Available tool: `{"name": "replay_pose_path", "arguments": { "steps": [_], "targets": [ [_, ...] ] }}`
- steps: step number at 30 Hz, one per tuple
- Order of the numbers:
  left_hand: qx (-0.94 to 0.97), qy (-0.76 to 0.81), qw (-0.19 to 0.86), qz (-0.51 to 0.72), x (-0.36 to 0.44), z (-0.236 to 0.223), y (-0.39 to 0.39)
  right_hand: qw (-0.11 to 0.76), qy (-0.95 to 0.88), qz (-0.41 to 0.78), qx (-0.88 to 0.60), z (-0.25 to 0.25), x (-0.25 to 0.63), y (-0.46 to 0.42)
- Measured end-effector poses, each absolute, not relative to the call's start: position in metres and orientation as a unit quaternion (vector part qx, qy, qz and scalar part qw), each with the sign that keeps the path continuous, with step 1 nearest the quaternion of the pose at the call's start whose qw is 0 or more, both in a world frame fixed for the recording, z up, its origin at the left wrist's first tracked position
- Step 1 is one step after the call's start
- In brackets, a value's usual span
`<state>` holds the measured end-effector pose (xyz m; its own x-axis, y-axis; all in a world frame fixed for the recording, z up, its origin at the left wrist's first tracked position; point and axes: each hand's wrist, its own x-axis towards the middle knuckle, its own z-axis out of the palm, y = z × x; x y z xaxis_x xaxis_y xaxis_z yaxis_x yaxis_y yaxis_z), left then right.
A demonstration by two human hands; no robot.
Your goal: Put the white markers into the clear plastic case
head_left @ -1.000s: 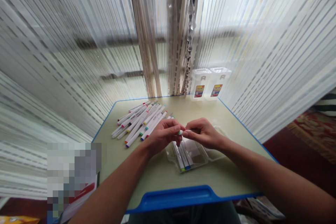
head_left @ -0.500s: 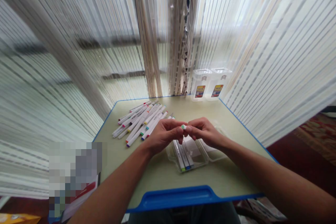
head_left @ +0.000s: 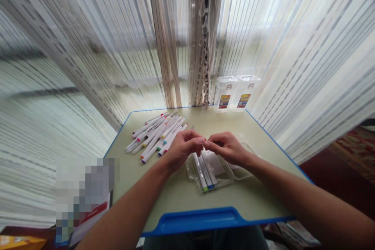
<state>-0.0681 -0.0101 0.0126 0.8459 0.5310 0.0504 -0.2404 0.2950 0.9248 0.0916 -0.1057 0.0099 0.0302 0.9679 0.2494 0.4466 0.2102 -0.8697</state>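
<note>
My left hand (head_left: 185, 145) and my right hand (head_left: 226, 147) meet fingertip to fingertip over an open clear plastic case (head_left: 225, 183). Both are closed in a pinch on a marker, which the fingers now hide almost wholly. Below them, several white markers (head_left: 202, 172) lie side by side in the case's left part, with green and blue ends toward me. To the left of my left hand is a loose pile of white markers (head_left: 158, 134) with ends of many colours.
Two clear plastic boxes (head_left: 224, 90) with coloured labels stand at the table's back right. The pale table (head_left: 170, 191) has a blue rim and a blue front tray (head_left: 202, 216). String curtains (head_left: 123, 66) hang around its back and sides.
The marker's green end, visible between my fingertips before, is now out of sight. My fingers have shifted slightly; the pile and the case stay put.
</note>
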Motion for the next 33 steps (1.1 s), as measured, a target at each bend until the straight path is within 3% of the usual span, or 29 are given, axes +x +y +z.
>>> {"name": "replay_pose_path", "arguments": {
  "steps": [12, 22, 33],
  "targets": [
    [0.484, 0.091, 0.858, 0.148, -0.073, 0.013, -0.009, 0.443, -0.651, 0.333, -0.518, 0.013, 0.092, -0.109],
    [0.51, 0.059, 0.835, 0.196, -0.07, 0.01, -0.012, 0.502, -0.571, 0.412, -0.502, 0.023, 0.089, -0.11],
    [0.515, 0.057, 0.833, 0.195, -0.071, 0.006, -0.012, 0.493, -0.552, 0.478, -0.474, 0.019, 0.091, -0.11]
  ]
}}
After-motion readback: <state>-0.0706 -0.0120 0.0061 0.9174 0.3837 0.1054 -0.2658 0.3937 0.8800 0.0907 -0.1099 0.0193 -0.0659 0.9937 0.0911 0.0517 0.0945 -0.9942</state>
